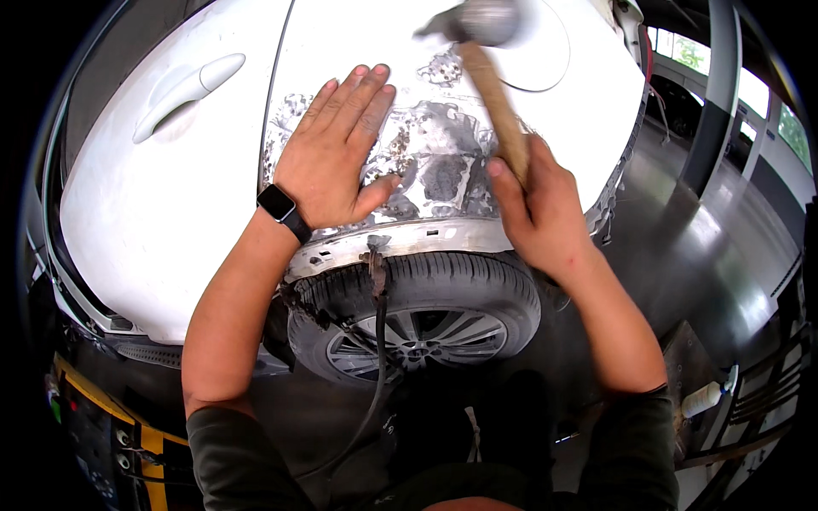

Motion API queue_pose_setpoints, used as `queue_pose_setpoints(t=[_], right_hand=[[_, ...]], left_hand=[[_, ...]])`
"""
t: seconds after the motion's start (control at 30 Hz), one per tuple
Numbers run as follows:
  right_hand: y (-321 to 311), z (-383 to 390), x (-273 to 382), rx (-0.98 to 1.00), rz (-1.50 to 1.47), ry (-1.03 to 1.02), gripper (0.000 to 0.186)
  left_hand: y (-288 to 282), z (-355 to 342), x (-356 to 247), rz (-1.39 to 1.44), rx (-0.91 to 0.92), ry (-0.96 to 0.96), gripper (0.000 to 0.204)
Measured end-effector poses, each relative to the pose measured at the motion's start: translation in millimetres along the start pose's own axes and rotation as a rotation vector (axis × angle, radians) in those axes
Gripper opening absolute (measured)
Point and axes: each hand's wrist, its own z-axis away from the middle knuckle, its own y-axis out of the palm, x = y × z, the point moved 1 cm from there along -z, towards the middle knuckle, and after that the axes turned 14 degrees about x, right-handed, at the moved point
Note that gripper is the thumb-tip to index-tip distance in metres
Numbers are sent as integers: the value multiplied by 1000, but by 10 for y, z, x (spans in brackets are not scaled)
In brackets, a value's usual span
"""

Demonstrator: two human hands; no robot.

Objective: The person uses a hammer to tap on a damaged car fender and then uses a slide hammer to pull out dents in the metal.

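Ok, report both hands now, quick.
Left hand: open, flat against the car panel, holding nothing.
Right hand: closed, holding the hammer by its wooden handle.

Hammer (pixel 487 81): wooden handle, pale brown, matt; metal head, blurred.
Rear quarter panel (pixel 588 102): smooth white paint around a patch (pixel 447 128) of dull grey and bare bright metal, mottled and rough.
Door handle (pixel 187 95): smooth, white, softly glossy.
Tyre (pixel 452 271): black rubber, matt, grooved tread.
Wheel rim (pixel 464 335): silvery metallic finish.
Smartwatch (pixel 277 203): glossy black face.
Sleeve (pixel 630 443): dark matt cloth.
Floor (pixel 716 247): grey, smooth, reflective.
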Motion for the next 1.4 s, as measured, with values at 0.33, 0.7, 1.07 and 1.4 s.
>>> queue_pose_setpoints(t=[0.33,0.7,1.07,1.4], right_hand=[[-99,-21,-44,140,0,156,27],[-94,-36,-53,-100,-34,36,27],[-92,-85,-167,-16,91,36,26],[-87,-31,-76,-8,56,47,25]], left_hand=[[-14,-7,1,-5,19,3,91],[9,-32,-11,2,-3,8,89],[8,-39,-16,-1,-5,-4,87],[-4,-11,-36,1,0,-2,85]])
